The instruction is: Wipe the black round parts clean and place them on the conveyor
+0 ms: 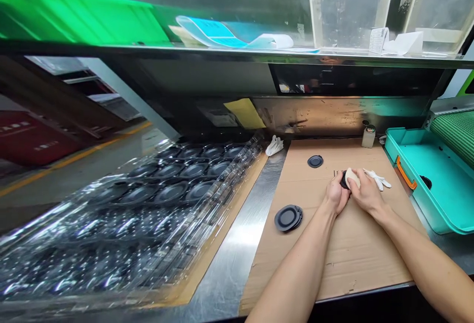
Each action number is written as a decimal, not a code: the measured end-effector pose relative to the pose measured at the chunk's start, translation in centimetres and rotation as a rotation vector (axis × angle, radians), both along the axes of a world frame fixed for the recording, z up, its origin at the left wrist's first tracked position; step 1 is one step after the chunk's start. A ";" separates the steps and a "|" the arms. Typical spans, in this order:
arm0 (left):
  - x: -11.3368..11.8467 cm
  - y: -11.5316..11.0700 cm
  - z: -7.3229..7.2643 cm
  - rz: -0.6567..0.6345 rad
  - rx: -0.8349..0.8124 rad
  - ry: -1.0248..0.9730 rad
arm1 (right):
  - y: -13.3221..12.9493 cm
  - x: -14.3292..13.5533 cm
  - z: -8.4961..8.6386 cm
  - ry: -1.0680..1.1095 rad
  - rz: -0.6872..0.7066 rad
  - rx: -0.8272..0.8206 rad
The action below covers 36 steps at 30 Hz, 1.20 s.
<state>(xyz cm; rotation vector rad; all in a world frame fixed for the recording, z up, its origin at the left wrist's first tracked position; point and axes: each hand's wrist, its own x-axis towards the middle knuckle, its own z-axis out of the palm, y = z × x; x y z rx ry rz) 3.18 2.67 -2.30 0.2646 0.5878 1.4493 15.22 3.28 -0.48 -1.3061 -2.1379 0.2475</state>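
Observation:
My left hand [335,196] is closed round a dark round plastic part [343,180], mostly hidden by the fingers. Pressed against that part is a cream-coloured pad [352,177], gripped in my right hand [367,193]; whether it is cloth or sponge I cannot tell. Both hands meet above a cardboard sheet [355,259]. Left of them lies a single black round part [315,161]. Closer to me, overlapping black round parts [286,218] rest on the cardboard. A white glove [378,180] lies just beyond my right hand.
On the left, a clear plastic blister tray [222,189] holds rows of black round parts [170,171]. A teal bin [414,199] with an orange handle stands at right, a black part inside. A small bottle [368,137] and crumpled white item [274,145] sit at the back, beneath a shelf [237,52].

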 end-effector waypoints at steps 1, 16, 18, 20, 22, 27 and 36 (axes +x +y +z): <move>0.0 0.1 -0.1 0.000 -0.003 0.003 | 0.0 -0.2 0.2 -0.017 -0.061 -0.023; -3.4 0.0 0.8 0.125 0.043 0.165 | 2.3 5.1 0.2 -0.335 -0.175 0.043; -2.4 -0.4 0.7 0.035 0.057 0.189 | 2.9 5.3 -0.6 -0.313 -0.128 0.031; -1.4 -0.7 0.5 -0.063 0.072 0.241 | 3.5 5.3 -1.3 -0.228 -0.106 0.060; -0.7 -0.9 0.3 -0.142 0.092 0.284 | 3.8 5.1 -1.7 -0.121 -0.101 0.093; -0.3 -1.3 0.5 -0.172 0.072 0.222 | 4.9 4.3 0.4 0.004 -0.151 0.138; -0.8 -1.1 1.3 -0.198 -0.012 0.100 | 14.8 2.8 11.0 -0.304 -0.433 0.055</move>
